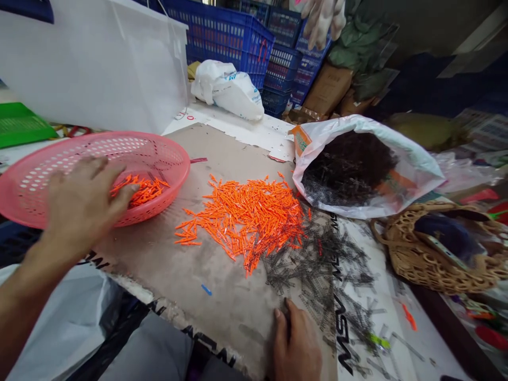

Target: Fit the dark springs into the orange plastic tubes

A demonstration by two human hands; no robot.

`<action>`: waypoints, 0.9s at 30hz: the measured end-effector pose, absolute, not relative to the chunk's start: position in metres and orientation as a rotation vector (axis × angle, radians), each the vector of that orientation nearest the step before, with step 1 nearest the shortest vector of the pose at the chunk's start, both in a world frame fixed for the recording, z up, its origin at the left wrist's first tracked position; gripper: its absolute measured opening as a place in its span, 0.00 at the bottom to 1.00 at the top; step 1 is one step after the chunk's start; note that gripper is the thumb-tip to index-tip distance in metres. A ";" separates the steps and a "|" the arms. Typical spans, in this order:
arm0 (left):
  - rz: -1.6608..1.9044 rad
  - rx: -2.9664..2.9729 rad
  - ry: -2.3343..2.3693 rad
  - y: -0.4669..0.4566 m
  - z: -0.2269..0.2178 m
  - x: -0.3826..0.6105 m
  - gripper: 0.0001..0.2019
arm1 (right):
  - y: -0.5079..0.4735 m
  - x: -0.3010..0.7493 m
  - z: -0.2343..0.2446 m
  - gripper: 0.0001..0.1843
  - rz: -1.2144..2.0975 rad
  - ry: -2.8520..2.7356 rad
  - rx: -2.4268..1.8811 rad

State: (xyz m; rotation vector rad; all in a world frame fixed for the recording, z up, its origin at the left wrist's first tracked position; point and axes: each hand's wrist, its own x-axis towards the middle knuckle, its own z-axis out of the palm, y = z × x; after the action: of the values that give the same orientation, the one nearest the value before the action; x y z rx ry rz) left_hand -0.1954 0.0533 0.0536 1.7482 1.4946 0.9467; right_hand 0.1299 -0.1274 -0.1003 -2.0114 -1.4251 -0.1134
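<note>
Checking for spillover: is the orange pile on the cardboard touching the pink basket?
Apart: head view shows bare cardboard between the orange pile and pink basket.

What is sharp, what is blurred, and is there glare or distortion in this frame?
Head view: orange pieces sharp at centre; woven basket and the right edge blurred; left hand slightly soft; light even, no hard shadows; white bin nearly washed out; wide-angle stretch at the corners.

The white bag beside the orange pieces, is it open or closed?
Open. The white bag lies on its side, mouth rolled wide, dark small parts visible inside.
</note>
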 end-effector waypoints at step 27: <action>0.419 2.855 0.747 -0.034 -0.063 -0.058 0.32 | -0.140 0.125 -0.093 0.17 0.027 -1.441 -1.858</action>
State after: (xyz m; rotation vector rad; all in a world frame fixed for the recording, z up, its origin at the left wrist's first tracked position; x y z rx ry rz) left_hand -0.0581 -0.0344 -0.0631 2.8552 0.7473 0.4190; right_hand 0.1252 -0.1400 -0.0927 -1.8582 -1.4412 0.0267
